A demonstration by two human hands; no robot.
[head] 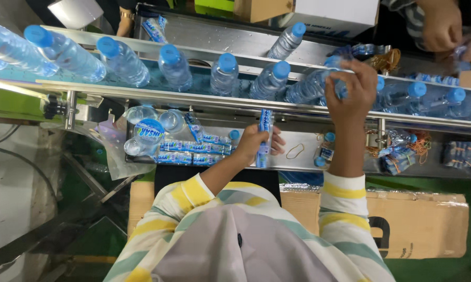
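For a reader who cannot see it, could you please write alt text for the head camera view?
Seen from above, a person's right hand grips a clear blue-capped bottle on a conveyor of lying bottles, while the left hand holds a folded stack of blue labels over a metal shelf.

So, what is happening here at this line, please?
A person in a striped top stands at a conveyor full of clear water bottles with blue caps. The right hand reaches up and grips one bottle on the belt. The left hand holds a narrow blue label strip over the metal shelf below, where more label strips and a rubber band lie. Another person's hands work at the far side.
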